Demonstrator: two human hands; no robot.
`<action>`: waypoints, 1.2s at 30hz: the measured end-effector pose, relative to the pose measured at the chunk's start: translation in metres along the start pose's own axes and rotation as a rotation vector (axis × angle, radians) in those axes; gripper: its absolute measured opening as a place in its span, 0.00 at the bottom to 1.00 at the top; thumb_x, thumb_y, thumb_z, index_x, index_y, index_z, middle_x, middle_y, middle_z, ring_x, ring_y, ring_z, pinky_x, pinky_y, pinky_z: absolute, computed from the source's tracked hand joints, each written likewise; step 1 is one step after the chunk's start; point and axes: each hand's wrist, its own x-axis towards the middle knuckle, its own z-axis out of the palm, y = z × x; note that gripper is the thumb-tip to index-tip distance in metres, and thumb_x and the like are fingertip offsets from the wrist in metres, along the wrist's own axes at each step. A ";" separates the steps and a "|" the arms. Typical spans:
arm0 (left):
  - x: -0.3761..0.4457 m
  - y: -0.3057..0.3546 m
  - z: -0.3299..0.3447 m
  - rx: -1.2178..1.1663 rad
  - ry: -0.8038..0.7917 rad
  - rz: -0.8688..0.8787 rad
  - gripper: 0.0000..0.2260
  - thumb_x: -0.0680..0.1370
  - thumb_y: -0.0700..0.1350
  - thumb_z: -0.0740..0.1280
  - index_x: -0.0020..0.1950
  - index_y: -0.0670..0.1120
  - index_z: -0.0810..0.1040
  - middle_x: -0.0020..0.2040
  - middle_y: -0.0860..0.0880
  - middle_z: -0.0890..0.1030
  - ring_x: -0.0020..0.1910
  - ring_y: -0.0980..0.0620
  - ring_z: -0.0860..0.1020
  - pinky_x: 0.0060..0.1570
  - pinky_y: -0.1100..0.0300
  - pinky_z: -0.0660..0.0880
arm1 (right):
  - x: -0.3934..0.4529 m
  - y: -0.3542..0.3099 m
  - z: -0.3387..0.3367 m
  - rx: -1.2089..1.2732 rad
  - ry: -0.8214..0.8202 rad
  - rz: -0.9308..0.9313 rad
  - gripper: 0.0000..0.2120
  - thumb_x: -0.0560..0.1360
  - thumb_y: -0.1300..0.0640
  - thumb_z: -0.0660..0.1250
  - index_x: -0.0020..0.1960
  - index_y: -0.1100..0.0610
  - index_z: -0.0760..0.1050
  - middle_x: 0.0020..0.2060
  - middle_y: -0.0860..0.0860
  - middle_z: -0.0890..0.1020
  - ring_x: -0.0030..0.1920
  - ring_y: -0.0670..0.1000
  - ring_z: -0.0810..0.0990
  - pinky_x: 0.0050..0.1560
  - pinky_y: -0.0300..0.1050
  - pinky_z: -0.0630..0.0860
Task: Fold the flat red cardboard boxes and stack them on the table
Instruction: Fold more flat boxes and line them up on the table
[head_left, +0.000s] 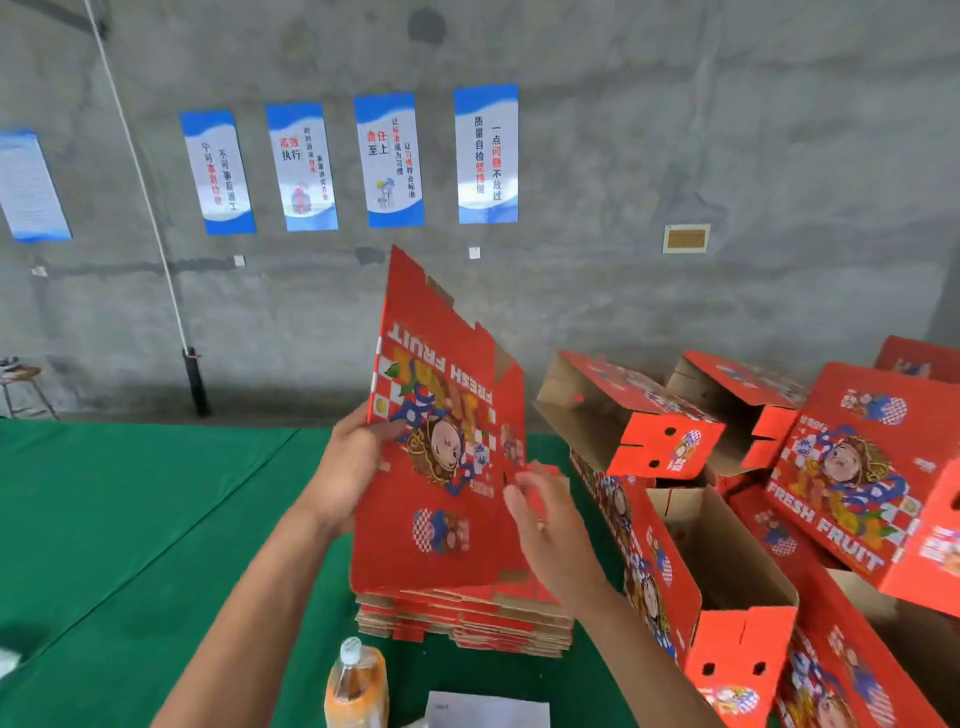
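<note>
nearest the lens, an orange drink bottle and a white paper sheet, both parked at the near edge of the green table, seemingly to stay out of the folding space; just behind, a pile of flat red blanks squared on the cloth, within easy reach; above it, one flat red box tipped up almost on end, bottom edge resting on or just over the pile, probably so the panels can be sprung open without lifting the full weight; left hand clamped on the left edge, thumb across the printed face; right hand blurred, fingers loosely spread at the lower right corner flap, contact unclear, nothing firmly pinched; folded boxes crowded along the right side, open mouths tilted, leaning on each other, some hard against the pile's right edge; little room there; wide bare cloth to the left, good for swinging flaps; task judged mid-way, this blank not yet opened.
</note>
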 end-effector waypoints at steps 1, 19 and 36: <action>-0.004 -0.003 -0.010 -0.030 -0.014 -0.037 0.13 0.79 0.36 0.65 0.55 0.48 0.87 0.53 0.36 0.86 0.41 0.38 0.86 0.43 0.44 0.83 | 0.000 0.015 -0.013 -0.030 0.070 0.060 0.20 0.81 0.30 0.54 0.56 0.44 0.74 0.59 0.41 0.78 0.62 0.42 0.76 0.64 0.48 0.71; -0.026 -0.160 0.007 -0.041 -0.269 -0.397 0.34 0.64 0.62 0.83 0.63 0.43 0.84 0.58 0.36 0.85 0.49 0.39 0.86 0.48 0.53 0.83 | -0.081 0.110 -0.152 0.550 0.351 0.604 0.32 0.75 0.24 0.57 0.58 0.46 0.85 0.54 0.49 0.88 0.54 0.49 0.87 0.50 0.47 0.81; -0.117 -0.278 0.103 -0.069 -0.196 -0.229 0.33 0.73 0.70 0.71 0.75 0.71 0.64 0.65 0.52 0.82 0.61 0.46 0.84 0.52 0.45 0.84 | -0.153 0.105 -0.224 0.134 0.110 0.574 0.29 0.73 0.18 0.51 0.63 0.31 0.77 0.57 0.43 0.86 0.60 0.45 0.84 0.63 0.54 0.77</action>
